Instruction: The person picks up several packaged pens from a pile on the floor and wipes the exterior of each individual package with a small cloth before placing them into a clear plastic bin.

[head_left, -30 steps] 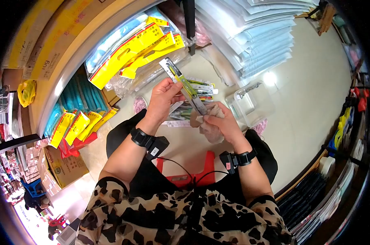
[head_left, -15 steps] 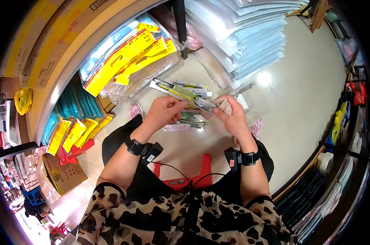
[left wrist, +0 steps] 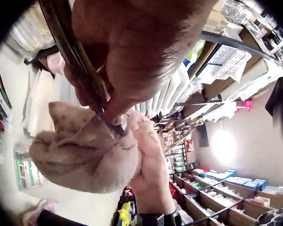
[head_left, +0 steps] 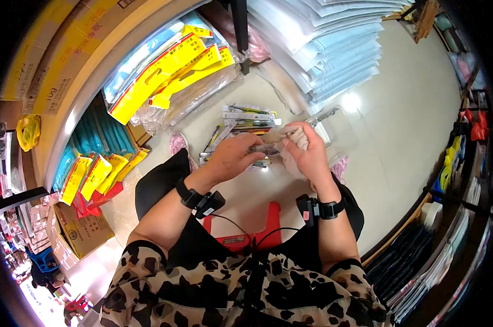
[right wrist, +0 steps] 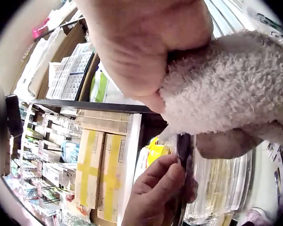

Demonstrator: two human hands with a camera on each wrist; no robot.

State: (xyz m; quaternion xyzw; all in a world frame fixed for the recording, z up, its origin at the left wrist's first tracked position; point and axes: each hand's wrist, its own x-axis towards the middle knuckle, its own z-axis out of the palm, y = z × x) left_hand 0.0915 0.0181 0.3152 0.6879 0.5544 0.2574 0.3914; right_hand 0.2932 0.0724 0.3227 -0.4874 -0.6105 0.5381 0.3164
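Note:
My left hand (head_left: 230,155) grips a long, slim clear-plastic packet (left wrist: 80,61) with something dark inside, and covers most of it in the head view. Its far end points at a fluffy beige cloth (left wrist: 85,162), bunched in my right hand (head_left: 312,155). In the left wrist view the packet's tip lies right at the cloth. The right wrist view shows the cloth's nap close up, with the left thumb and fingers along the packet below it. On the floor beneath both hands lies a loose pile of similar packets (head_left: 249,115), several with green and yellow parts.
A clear plastic box (head_left: 333,128) stands right of the pile. Behind are stacked pale-blue bags (head_left: 342,65) and packs with yellow headers (head_left: 165,71). A red stool (head_left: 274,220) is below me. Cartons and shelving (head_left: 45,60) line the left; more goods hang at right.
The packet was raised and slanting up left, then swung lower. Now my left hand has closed over it, nearer the right hand. The cloth has come up around the right fingers.

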